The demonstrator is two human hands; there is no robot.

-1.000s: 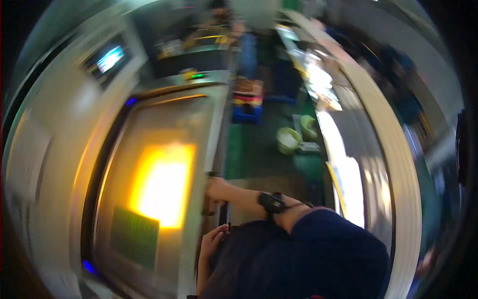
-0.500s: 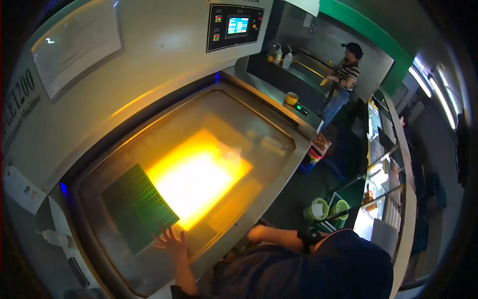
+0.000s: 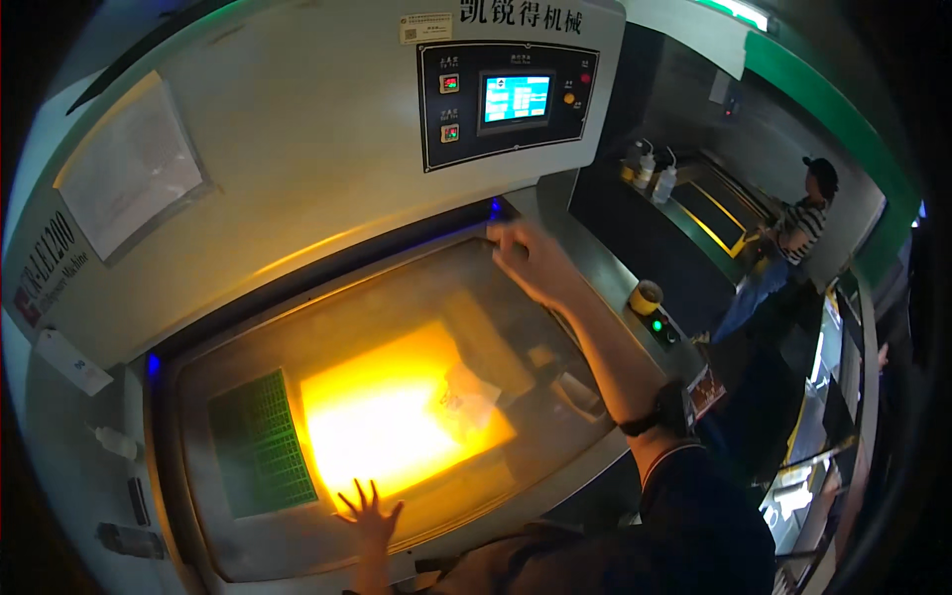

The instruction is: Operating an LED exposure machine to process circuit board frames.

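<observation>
My left hand (image 3: 371, 518) is open, fingers spread, at the near edge of the brightly lit yellow rectangle (image 3: 377, 421) on the exposure table (image 3: 327, 540). A green, grid-patterned film sheet (image 3: 270, 446) lies flat just left of the light. My right hand (image 3: 528, 260) is raised over the far right corner of the table, its fingers loosely curled with nothing visible in them. It is below the machine's control panel (image 3: 508, 102) and apart from it. A small pale sheet (image 3: 466, 397) lies on the right part of the light.
On the right ledge stand a yellow tape roll (image 3: 647, 297) and a switch box with a green light (image 3: 662, 327). Squeeze bottles (image 3: 664, 183) stand on a far bench, where another person (image 3: 801, 223) works. The machine's upper body (image 3: 317, 129) overhangs the table's far side.
My right hand has risen from beside my body to the table's far right corner. The left hand stays spread near the light, now slightly apart from the green sheet. The view has shifted.
</observation>
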